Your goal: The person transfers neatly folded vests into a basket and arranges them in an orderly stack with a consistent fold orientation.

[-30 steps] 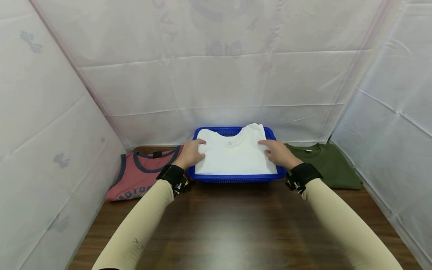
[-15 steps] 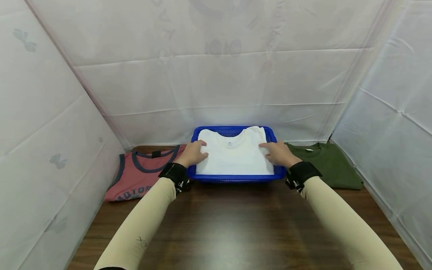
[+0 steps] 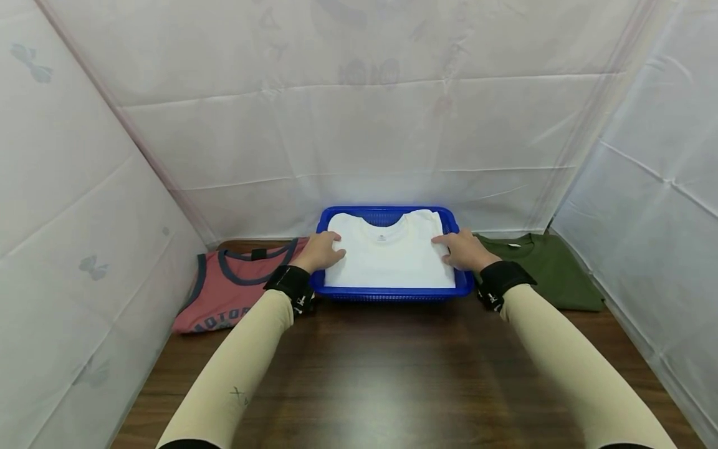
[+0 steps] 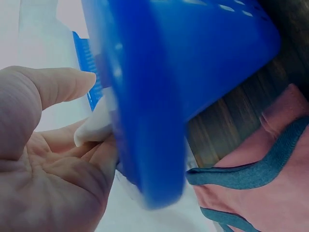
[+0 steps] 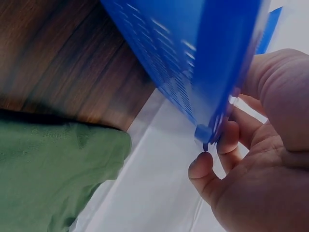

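At the far table edge: white shirt (image 3: 391, 259) lying in the blue basket (image 3: 392, 293).
I see my left hand (image 3: 321, 252) and right hand (image 3: 463, 251) gripping its left and right rims, thumbs on the shirt; long axis left-right.

Right wrist view: the right hand (image 5: 256, 159) at the rim of a perforated blue plastic basket (image 5: 193, 63).
The fingers (image 5: 227, 140) curled beneath the basket's edge, the thumb lying against its far side. The dark brown wooden tabletop (image 5: 58, 58) lay under the basket; a green cotton garment (image 5: 48, 174) rested on it beside a white fabric backdrop (image 5: 149, 193).
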Tool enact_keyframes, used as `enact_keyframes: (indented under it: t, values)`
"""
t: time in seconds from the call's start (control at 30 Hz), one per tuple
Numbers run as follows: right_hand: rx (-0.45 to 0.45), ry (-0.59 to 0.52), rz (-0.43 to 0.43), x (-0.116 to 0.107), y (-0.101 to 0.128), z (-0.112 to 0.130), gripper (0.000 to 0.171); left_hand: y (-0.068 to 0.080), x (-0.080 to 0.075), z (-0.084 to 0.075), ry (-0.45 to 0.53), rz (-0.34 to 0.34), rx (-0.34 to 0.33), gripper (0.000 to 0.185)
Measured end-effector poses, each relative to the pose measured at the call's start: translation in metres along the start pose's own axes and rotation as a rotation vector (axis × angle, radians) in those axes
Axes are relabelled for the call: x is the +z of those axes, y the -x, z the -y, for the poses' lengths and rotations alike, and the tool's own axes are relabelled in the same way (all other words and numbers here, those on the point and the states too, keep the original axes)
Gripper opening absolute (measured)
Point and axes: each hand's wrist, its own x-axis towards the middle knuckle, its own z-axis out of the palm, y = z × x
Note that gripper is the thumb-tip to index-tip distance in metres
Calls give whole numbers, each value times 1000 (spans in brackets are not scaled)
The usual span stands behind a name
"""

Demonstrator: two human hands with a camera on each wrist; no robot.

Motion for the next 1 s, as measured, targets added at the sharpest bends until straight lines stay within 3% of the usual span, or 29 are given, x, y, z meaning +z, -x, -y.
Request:
enact_keyframes:
  t: [0.3,0.4,0.7,1.0]
  values:
    - [-43,68,-37,1,1,-8,46,3,5,3,26,-47,34,52]
    - [-42,61,-39,0,2,-7,45,3,6,2,4,-38,54,53]
    - [-27,43,-26,2,1,-9,44,4,5,-4,1,40,17,59]
    - [-4,7,-31,3,2,-10,44,4,6,-2,51,-1,29,65]
